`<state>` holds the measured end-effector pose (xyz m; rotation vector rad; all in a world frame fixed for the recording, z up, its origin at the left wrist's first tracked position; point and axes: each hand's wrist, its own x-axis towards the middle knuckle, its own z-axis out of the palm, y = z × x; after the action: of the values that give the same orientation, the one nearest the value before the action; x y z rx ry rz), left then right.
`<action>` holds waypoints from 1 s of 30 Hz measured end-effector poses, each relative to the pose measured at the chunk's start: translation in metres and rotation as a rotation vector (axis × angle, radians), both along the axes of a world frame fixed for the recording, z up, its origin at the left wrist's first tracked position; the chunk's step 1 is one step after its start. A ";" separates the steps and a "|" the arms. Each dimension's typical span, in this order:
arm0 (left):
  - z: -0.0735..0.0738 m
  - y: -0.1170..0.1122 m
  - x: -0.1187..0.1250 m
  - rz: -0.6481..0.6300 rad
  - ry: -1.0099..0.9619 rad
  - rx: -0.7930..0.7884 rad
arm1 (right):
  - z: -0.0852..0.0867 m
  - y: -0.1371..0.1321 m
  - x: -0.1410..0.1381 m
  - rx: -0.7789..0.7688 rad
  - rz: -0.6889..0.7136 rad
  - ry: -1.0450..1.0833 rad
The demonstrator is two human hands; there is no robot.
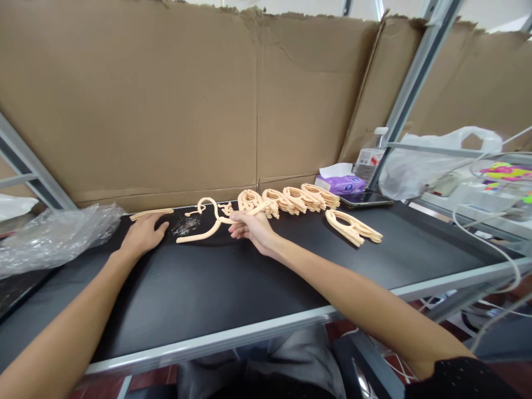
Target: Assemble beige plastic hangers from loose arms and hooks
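My right hand (253, 230) is closed around one arm of a cream plastic folding hanger (199, 237), whose hook points up and whose other arm stretches to the left just over the black table. On the left, my left hand (143, 234) rests by a few long cream plastic strips (152, 213), its thumb apart; the other fingers are mostly hidden behind the back of the hand. Small cream hook-like pieces (193, 211) lie beyond the held hanger, beside a patch of pale crumbs (186, 225).
Several bundles of folded hangers (294, 199) line the back of the table, and another bundle (353, 226) lies nearer on the right. Behind are a purple tissue pack (343, 184), a phone (366, 198) and a bottle (369, 158). Crumpled clear plastic (62, 235) covers the left side. Cardboard (166, 111) walls the back.
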<state>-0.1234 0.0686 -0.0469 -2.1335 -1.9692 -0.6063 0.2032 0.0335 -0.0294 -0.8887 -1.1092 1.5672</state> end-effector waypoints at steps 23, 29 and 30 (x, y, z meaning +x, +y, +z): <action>0.032 -0.052 0.135 -0.443 -0.546 -0.107 | -0.003 0.006 0.003 0.131 0.214 0.200; 0.034 -0.049 0.134 -0.367 -0.694 -0.089 | -0.010 0.005 0.000 0.498 0.009 -0.412; 0.035 -0.045 0.127 -0.338 -0.742 -0.062 | -0.012 0.005 0.001 0.612 -0.024 -0.576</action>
<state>0.0040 0.0240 -0.0119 -2.5417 -1.9257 -1.6073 0.2041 0.0382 -0.0415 -0.9306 -1.8452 0.8597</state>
